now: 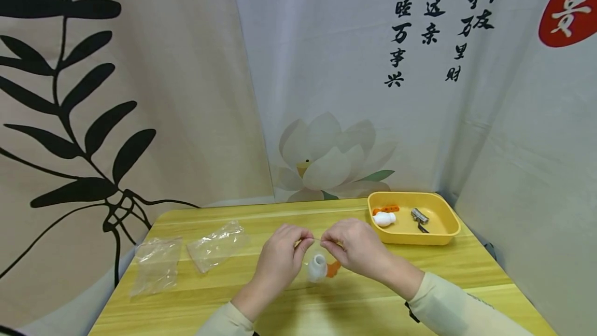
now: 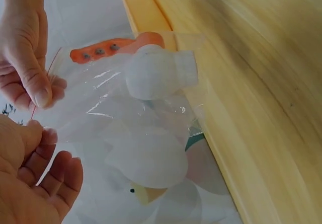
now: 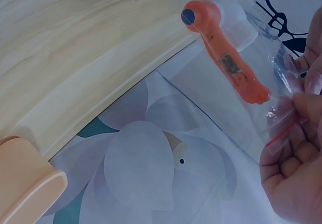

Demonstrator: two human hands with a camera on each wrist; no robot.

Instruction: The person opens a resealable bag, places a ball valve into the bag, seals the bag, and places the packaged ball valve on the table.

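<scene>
Between my hands hangs a clear zip bag (image 2: 100, 100) with a red line along its top edge. Inside it are a white bulb-shaped piece with a short neck (image 1: 317, 268) and an orange piece (image 3: 229, 63) with a rounded end and a dark round spot. My left hand (image 1: 282, 255) pinches one end of the bag's top between thumb and fingers. The other end is pinched by my right hand (image 1: 356, 248), a short gap away. The bag hangs above the wooden table; whether its mouth is sealed I cannot tell.
A yellow tray (image 1: 420, 240) at the back right holds a white piece (image 1: 384, 219), an orange piece (image 1: 386, 209) and a grey metallic piece (image 1: 420, 215). Two clear plastic bags (image 1: 158, 266) (image 1: 216, 248) lie on the left of the table (image 1: 210, 305). A printed curtain hangs behind.
</scene>
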